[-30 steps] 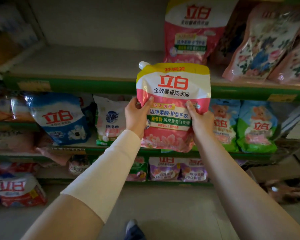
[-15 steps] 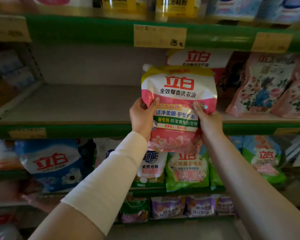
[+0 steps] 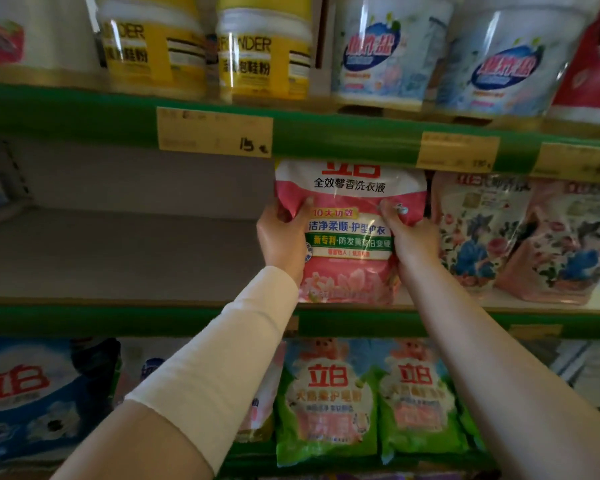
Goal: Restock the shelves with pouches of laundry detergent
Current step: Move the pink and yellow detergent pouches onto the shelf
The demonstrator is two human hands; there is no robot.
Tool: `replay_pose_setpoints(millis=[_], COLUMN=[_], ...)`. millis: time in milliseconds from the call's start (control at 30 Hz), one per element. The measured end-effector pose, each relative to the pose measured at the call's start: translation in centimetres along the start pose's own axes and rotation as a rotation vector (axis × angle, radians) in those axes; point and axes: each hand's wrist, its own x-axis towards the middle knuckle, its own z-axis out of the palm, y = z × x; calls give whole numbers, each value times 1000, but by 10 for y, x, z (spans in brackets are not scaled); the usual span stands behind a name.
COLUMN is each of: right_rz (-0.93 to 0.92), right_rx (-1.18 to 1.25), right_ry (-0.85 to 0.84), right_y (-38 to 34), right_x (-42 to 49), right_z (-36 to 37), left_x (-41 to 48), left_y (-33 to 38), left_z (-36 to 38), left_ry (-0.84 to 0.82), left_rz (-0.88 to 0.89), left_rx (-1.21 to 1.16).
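Nearest, the two forearms reach up and away, the left one in a pale sleeve (image 3: 222,344). The left hand (image 3: 282,239) grips the pink detergent pouch (image 3: 349,202) by its left edge, thumb across the front. The right hand (image 3: 414,239) pinches its right edge the same way. Both hands are closed round the pouch, neither free.

A second ago the pouch hung in the air in front of the green shelf lip (image 3: 118,320), spout showing. Now it has gone up and in. Its bottom sits at the middle shelf (image 3: 118,258), past the lip, and its top is hidden behind the edge of the shelf above. Whether its weight is fully on the board I cannot tell.

It stands upright just left of the floral pouches (image 3: 482,233), with bare shelf stretching left. The matching pouch seen at the back earlier is now covered by it.

The placing looks nearly done: what remains is likely to settle it and let go. The bare stretch suggests more pouches are needed.
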Motion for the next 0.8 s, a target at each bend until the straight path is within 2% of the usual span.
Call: replay_pose_setpoints(millis=[133, 367, 600, 800], right_rz=[-100, -165, -232, -206], right_rx=[17, 178, 228, 238], right_ry=[-7, -39, -89, -120], right_y=[19, 57, 71, 66], right_x=[31, 48, 57, 67], right_z=[-2, 6, 10, 11], left_x=[13, 28, 24, 19], left_y=[-19, -50, -68, -75], left_z=[19, 17, 14, 25], left_ry=[41, 34, 66, 270], left_rz=[93, 228, 322, 326], left_rx=[-3, -14, -54, 62])
